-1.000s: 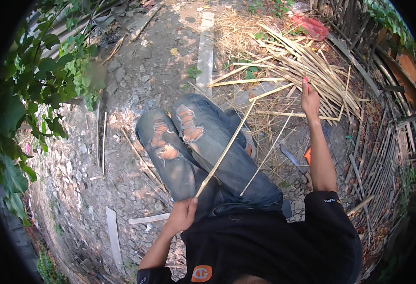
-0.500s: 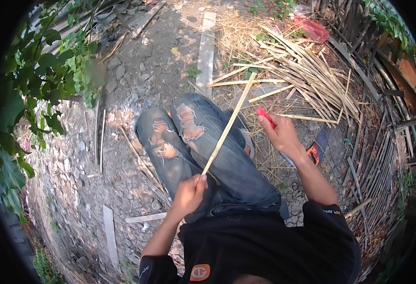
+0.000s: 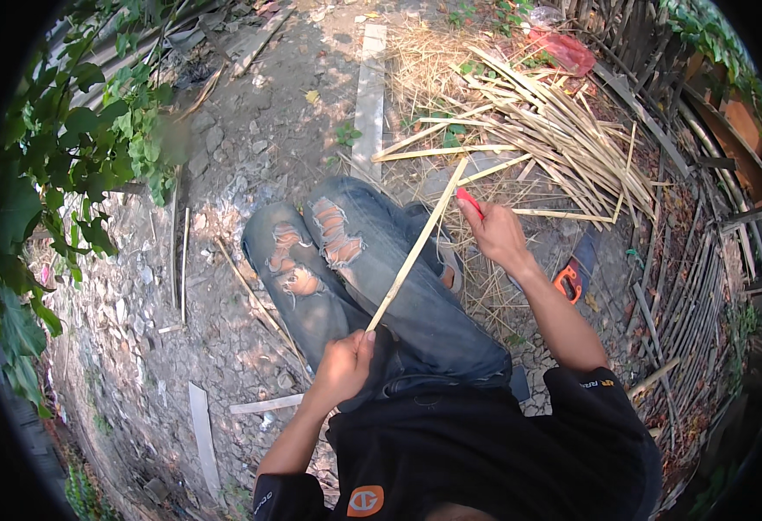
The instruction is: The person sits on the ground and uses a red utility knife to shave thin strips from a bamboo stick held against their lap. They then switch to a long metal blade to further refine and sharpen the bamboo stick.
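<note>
My left hand (image 3: pixel 344 368) is closed around the near end of a long, pale bamboo strip (image 3: pixel 416 247). The strip slants up and away to the right, across my jeans. My right hand (image 3: pixel 500 236) grips a small red-handled tool (image 3: pixel 469 201), whose front end lies close beside the strip's far part. Whether the tool touches the strip I cannot tell, and no blade can be made out.
Beyond my right hand lies a pile of bamboo strips (image 3: pixel 563 130) on dry straw. A handsaw with an orange handle (image 3: pixel 568 282) rests right of my forearm. A flat board (image 3: pixel 370 104) lies ahead, leafy vines (image 3: pixel 77 148) hang at left, and more sticks (image 3: pixel 689 330) line the right.
My right hand has moved left with the red-handled tool, closer to the strip. The strip's far end has dropped slightly toward me; my left hand keeps its hold.
</note>
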Demonstrator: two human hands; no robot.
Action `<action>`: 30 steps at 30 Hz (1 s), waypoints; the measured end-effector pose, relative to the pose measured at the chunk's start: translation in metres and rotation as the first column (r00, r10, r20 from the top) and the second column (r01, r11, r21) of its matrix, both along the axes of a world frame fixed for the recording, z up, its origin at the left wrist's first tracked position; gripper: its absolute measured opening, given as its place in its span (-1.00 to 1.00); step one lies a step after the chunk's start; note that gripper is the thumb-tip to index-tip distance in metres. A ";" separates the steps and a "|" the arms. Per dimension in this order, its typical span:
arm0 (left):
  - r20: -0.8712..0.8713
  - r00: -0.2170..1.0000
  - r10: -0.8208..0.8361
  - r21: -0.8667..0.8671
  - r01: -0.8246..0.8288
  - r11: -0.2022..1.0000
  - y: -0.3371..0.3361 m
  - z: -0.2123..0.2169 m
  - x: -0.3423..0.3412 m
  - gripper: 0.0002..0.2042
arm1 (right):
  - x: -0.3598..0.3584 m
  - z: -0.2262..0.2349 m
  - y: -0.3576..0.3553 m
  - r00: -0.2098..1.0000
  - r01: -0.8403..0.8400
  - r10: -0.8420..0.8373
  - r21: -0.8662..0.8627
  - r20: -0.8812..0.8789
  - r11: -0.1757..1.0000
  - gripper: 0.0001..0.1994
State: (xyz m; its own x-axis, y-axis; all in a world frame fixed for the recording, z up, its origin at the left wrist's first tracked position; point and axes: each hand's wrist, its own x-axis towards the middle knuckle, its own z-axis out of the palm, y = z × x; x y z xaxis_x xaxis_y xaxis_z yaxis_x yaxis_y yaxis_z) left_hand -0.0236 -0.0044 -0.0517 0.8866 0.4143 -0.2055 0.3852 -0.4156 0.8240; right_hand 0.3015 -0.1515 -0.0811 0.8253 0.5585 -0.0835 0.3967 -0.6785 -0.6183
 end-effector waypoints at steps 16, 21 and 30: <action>-0.126 0.991 -0.044 -0.095 0.032 0.995 0.017 -0.004 -0.030 -0.55 | -0.038 0.002 -0.034 0.963 -0.255 0.189 0.433 0.191 0.864 -0.58; -0.118 0.992 -0.050 -0.081 0.041 0.996 0.013 -0.005 -0.029 -0.57 | -0.086 0.004 -0.035 0.815 -0.555 0.514 0.105 0.268 0.825 -0.53; -0.062 0.998 -0.023 0.253 0.038 0.967 0.004 0.004 -0.031 -0.68 | 0.033 0.018 -0.015 0.991 -0.033 0.037 -0.037 0.129 0.999 -0.30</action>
